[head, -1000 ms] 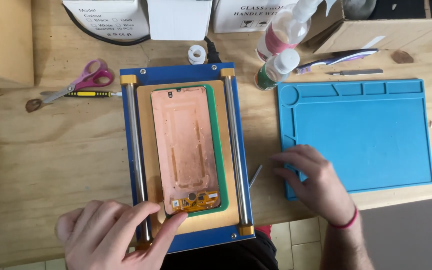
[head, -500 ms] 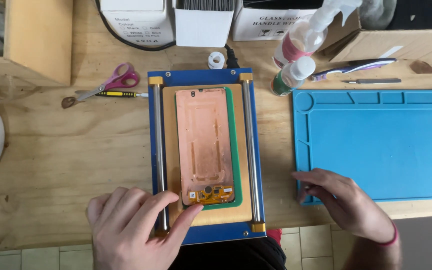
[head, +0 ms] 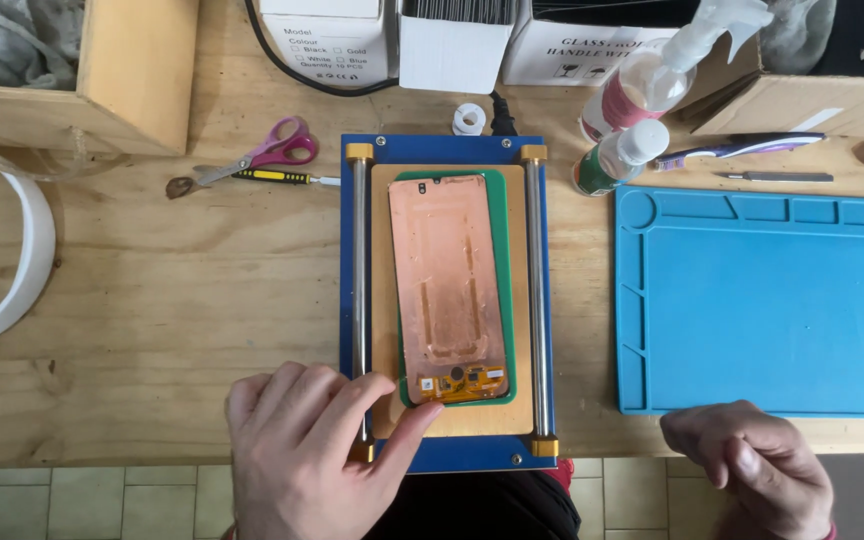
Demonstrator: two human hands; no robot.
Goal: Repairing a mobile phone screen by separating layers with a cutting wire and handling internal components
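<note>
Lying face down on the green pad (head: 505, 300), your copper-backed phone screen (head: 445, 270) runs its long axis from twelve to six o'clock, its orange flex strip (head: 462, 381) at the six o'clock end. The pad sits on a tan plate (head: 384, 300) inside the blue separator frame (head: 442, 148), between two steel rails (head: 359, 290).

Your left hand (head: 312, 450) is far the nearer: it rests flat and spread across the frame's seven o'clock corner, thumb tip touching the pad's lower left corner, just beside the flex strip. It grips nothing. The screen lies toward one o'clock from this hand, lengthwise away from you.

Your right hand (head: 752, 465) sits loosely curled at the table edge, at about four o'clock from the screen and well apart from it, just below the blue silicone mat (head: 772, 300). Whether its fingers hold anything small, you cannot tell from this view.

Farther out, pink-handled scissors (head: 267, 152) and a small screwdriver (head: 277, 177) lie at ten o'clock, and two bottles (head: 632, 110) stand at one o'clock, with white boxes (head: 452, 35) along twelve.
</note>
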